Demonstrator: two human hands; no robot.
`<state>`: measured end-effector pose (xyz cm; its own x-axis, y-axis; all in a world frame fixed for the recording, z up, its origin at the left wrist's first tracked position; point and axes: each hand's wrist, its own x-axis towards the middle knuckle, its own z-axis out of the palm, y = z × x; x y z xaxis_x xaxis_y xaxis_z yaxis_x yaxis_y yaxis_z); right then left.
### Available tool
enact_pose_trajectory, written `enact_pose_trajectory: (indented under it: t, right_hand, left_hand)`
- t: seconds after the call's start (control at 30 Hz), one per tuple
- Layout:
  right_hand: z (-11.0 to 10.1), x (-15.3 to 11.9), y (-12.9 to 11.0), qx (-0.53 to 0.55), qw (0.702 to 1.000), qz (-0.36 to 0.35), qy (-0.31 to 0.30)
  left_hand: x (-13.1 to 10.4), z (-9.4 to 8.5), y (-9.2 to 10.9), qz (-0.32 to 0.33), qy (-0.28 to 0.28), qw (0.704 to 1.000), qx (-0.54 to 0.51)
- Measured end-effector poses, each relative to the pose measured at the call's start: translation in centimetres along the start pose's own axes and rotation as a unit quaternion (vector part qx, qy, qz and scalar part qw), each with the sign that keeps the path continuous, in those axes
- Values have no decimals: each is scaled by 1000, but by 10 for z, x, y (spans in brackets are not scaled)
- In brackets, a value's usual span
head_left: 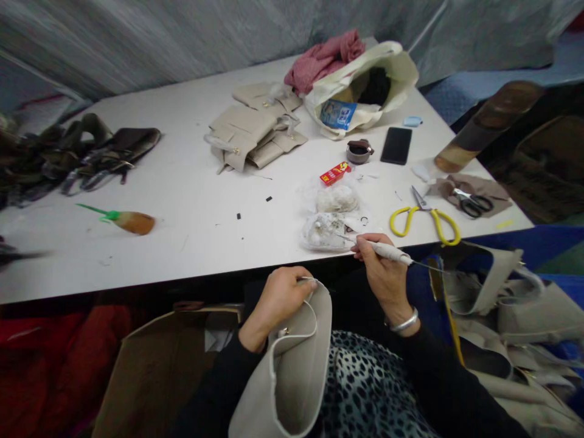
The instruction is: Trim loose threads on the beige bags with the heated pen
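Note:
A beige bag [301, 377] rests open over my lap, below the table's front edge. My left hand [285, 295] pinches the bag's upper rim. In my right hand [385, 277] is a white-handled tool [390, 251], held like a pen, with a wire or cord trailing from its rear end. The tool's thin tip points left, over a clear plastic bag of whitish material [325, 232] at the table's edge. A second such bundle [337, 198] lies just behind it.
On the white table [191, 225] lie yellow-handled scissors [424, 218], black-handled scissors [474, 202], a phone [396, 146], beige pieces [249, 134], a glue bottle [132, 222] and a tote [360, 91]. A bottle [488, 128] leans at right. Beige bags [538, 313] are heaped lower right.

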<state>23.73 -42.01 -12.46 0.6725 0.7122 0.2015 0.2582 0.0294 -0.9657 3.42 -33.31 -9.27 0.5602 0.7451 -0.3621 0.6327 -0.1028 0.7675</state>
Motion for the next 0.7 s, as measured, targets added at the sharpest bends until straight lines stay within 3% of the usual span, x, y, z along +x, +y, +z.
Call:
enact_pose_trajectory:
  t: [0.1,0.27,0.43,0.7]
  right_hand:
    - [-4,7,10,-16,999,-31,12]
    - [-1,13,13,-42,997,-56,-26]
    - [0,14,7,-98,989,-98,-46]
    - [-1,17,9,-111,985,-113,-63]
  left_hand:
    - [-12,3,-1,-8,-17,999,27]
    - [-15,-5,-1,-11,39,998,-38]
    - [-3,-11,3,-23,-4,986,-162]
    - [7,-7,1,-38,-41,986,-160]
